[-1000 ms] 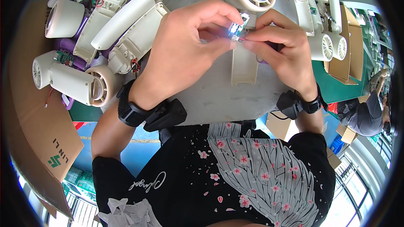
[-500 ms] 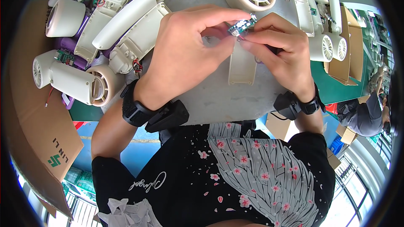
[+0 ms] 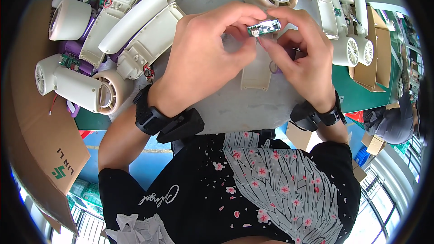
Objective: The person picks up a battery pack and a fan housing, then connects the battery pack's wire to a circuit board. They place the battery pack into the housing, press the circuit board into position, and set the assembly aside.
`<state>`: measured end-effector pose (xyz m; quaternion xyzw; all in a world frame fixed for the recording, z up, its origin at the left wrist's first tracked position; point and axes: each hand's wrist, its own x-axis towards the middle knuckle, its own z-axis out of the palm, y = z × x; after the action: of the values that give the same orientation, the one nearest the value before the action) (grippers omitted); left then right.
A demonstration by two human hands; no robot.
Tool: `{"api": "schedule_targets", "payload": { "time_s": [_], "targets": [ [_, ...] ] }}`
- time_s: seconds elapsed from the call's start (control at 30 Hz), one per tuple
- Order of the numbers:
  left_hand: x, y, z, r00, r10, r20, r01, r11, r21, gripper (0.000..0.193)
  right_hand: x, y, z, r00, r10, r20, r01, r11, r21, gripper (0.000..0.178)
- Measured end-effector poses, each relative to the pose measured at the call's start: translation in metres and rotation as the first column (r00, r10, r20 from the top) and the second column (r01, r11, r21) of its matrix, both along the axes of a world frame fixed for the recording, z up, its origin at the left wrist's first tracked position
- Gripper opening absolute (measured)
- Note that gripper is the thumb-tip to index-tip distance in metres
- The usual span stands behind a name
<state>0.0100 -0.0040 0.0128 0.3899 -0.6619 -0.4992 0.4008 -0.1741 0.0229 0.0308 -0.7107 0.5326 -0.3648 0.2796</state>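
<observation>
left hand [image 3: 203,58]: fingertips pinched on one small green circuit board [image 3: 263,27] | right hand [image 3: 300,56]: pinches same board's other end, above grey mat [image 3: 235,108] | one cream shell half [image 3: 257,70] beneath | two cardboard boxes [image 3: 40,126] flank | fan housings: several, uncounted

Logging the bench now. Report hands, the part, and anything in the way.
Left hand and right hand both pinch the small circuit board, raised above the table. Cream housing shell lies directly below. Nothing blocks.
</observation>
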Motion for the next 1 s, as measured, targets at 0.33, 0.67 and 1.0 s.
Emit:
{"api": "schedule_targets", "payload": {
  "time_s": [0.33,0.67,1.0],
  "targets": [
    [0.0047,-0.0026,-0.0065,0.999,-0.026,0.031,0.028,0.998,-0.058,0.032,-0.0040,-0.0024,-0.0018,0.993,-0.043,-0.106,0.031,0.993,-0.113,0.036],
    [0.0035,-0.0008,-0.0050,0.997,0.002,0.073,0.011,0.983,-0.182,0.029,-0.0061,-0.0008,0.0020,0.986,-0.026,-0.166,0.007,0.994,-0.111,0.036],
    [0.0033,-0.0014,-0.0045,0.997,-0.009,0.075,0.024,0.981,-0.195,0.025,-0.0064,-0.0005,-0.0003,0.986,-0.013,-0.164,-0.009,0.991,-0.130,0.034]
  ]
}}
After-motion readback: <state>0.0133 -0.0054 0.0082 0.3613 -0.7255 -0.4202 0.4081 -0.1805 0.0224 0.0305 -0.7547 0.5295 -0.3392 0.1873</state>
